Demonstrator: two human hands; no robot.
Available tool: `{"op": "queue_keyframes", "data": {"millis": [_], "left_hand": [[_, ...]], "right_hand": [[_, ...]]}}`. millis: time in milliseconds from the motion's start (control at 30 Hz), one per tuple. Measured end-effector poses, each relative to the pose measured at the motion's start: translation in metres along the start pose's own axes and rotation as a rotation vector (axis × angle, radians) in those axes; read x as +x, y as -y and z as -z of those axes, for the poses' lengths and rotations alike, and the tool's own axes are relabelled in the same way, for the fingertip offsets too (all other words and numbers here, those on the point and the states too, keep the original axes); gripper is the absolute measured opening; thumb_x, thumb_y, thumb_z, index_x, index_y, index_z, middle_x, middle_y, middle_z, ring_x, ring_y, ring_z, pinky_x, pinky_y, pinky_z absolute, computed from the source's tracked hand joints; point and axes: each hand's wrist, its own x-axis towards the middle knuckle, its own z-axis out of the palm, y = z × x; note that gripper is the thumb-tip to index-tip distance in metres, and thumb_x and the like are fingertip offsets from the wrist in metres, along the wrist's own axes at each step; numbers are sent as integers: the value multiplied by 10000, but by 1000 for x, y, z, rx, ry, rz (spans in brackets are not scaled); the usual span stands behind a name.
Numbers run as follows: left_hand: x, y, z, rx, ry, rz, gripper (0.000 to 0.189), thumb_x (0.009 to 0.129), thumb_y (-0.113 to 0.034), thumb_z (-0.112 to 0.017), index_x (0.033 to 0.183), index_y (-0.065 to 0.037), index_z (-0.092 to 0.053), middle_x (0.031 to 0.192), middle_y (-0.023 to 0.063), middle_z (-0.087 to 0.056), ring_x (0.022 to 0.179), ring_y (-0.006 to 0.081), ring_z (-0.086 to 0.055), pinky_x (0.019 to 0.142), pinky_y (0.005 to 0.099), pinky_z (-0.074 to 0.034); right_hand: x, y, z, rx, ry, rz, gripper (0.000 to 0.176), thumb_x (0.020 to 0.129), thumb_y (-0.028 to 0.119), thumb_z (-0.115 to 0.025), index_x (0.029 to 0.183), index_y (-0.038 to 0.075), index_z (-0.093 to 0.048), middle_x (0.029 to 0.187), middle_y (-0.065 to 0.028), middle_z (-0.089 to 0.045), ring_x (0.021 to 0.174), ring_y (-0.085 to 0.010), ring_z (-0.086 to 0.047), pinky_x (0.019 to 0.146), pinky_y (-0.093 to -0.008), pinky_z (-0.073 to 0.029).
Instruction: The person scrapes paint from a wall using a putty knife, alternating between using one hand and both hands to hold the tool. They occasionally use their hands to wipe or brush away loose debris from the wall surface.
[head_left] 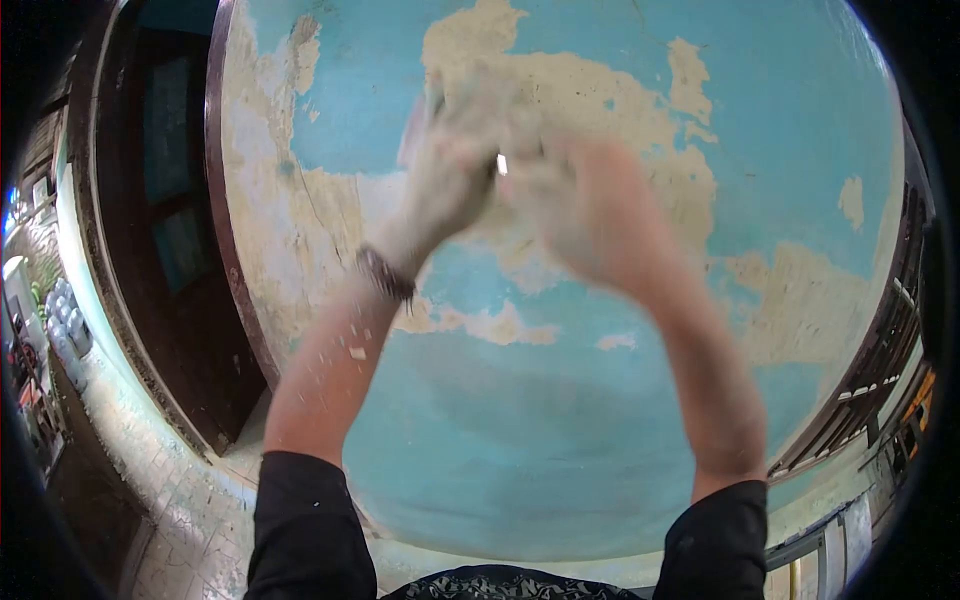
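Both arms reach up to a wall (500, 400) with turquoise paint that has peeled in large beige patches. My left hand (455, 175), dusty and with a dark bracelet (385, 275) at the wrist, is raised against the bare patch; motion smears its fingers. Close beside it on the right is my right hand (585, 205), also blurred, with its fingers curled in. A small bright glint (502, 164) shows between the two hands, and I cannot make out what it belongs to. Pale flakes (358, 353) show in front of my left forearm.
A dark wooden door (165, 220) in a brown frame is on the left. Beyond it, a tiled floor (185, 535) is strewn with pale debris, and grey bundled items (66, 320) stand farther off. Slatted dark woodwork (880, 360) and a metal rail (835, 540) are at the right.
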Motion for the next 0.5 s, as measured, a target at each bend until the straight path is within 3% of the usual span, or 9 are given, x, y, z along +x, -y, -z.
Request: {"op": "queue_keyframes", "data": {"millis": [67,100,133,200,333,400,467,500], "left_hand": [[-33,-44,5,-32,153,23,428,897,-206,-580,1325,-185,-590,1481,136,-448,1426,360,-319,1167,588,-137],[-52,-66,3,-91,201,48,448,916,-264,-547,1356,-180,-561,1500,141,-418,1427,359,-317,1166,588,-145],[-76,-88,1,-152,250,79,475,935,-322,-514,1387,-176,-533,1518,146,-389,1428,358,-315,1165,587,-153],[-133,-125,-2,-55,428,60,529,949,-380,-467,1428,-156,-480,1529,165,-359,1407,374,-340,1153,602,-182],[-248,-215,14,-196,586,273,550,893,-220,-577,1419,-106,-465,1474,256,-361,1344,445,-369,1110,646,-231],[-306,-262,29,-266,536,587,655,794,-102,-636,1420,-77,-446,1490,283,-321,1373,467,-316,1124,622,-217],[-325,-311,58,-315,472,1131,640,784,-26,-657,1388,-19,-448,1457,337,-312,1360,523,-290,1126,594,-225],[-340,-330,67,-288,370,1232,568,844,-65,-623,1379,2,-445,1414,321,-366,1329,481,-352,1113,545,-268]], "right_hand": [[-67,-16,-26,20,10,-138,314,871,150,-619,1166,55,-573,778,-215,-637,705,-427,-605,619,-440,-482],[-102,-23,-42,211,-39,-208,228,888,145,-637,1082,41,-581,695,-183,-589,608,-308,-608,580,-382,-465],[-135,-25,-50,318,47,-434,245,893,163,-671,1081,37,-577,654,-83,-535,590,-134,-518,560,-312,-437],[-209,-35,-90,631,12,-690,291,904,207,-683,1104,25,-575,699,-5,-503,639,-63,-416,541,-259,-400],[-338,-16,-143,818,188,-1075,353,933,283,-652,1162,28,-567,791,-5,-593,620,-70,-528,542,-257,-445],[-384,-8,-156,845,262,-1153,309,950,235,-630,1164,26,-549,798,-18,-588,607,-62,-521,521,-242,-433],[-401,3,-156,872,258,-1201,299,955,239,-622,1153,26,-554,801,-22,-594,626,-66,-528,547,-242,-442],[-402,4,-157,892,251,-1247,289,961,244,-615,1143,26,-559,803,-26,-599,645,-69,-535,573,-242,-451]]}}
